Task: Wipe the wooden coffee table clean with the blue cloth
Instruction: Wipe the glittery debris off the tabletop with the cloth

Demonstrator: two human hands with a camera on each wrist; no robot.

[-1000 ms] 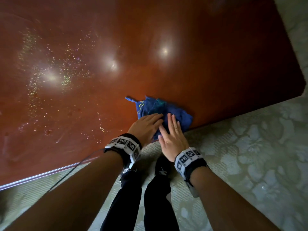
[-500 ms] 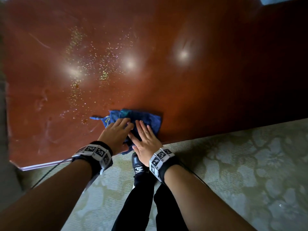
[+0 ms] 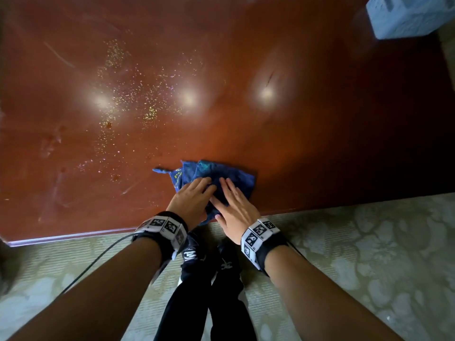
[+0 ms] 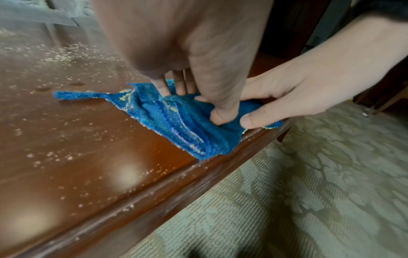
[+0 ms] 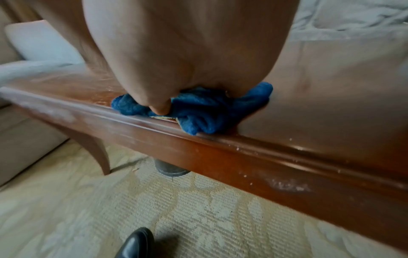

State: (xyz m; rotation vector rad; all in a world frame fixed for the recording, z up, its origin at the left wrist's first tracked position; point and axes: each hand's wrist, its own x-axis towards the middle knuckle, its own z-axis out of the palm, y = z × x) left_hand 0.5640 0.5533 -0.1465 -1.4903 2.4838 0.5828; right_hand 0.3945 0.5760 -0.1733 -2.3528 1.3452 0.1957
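Note:
The blue cloth [image 3: 221, 174] lies bunched on the reddish-brown wooden coffee table [image 3: 295, 143], at its near edge. My left hand [image 3: 190, 200] presses on the cloth's left part with fingers stretched forward; its thumb [image 4: 220, 113] digs into a fold. Beside it, my right hand [image 3: 235, 205] lies flat on the right part, thumb [image 4: 251, 120] on the cloth [image 4: 176, 122] by the table rim. Pale crumbs [image 3: 128, 99] are scattered on the table to the far left of the cloth. From the right wrist, the cloth [image 5: 209, 111] overhangs the rim slightly.
A pale blue-white block [image 3: 408, 16] sits at the table's far right corner. Patterned carpet [image 3: 357, 254] lies below the near edge, with my black shoes [image 3: 194, 254] on it. A light cushion [image 5: 39, 41] and a curved table leg [image 5: 97, 153] are to one side.
Both hands have slid the cloth left along the near edge, closer to the crumbs. Their flat pressing hold on it is unchanged.

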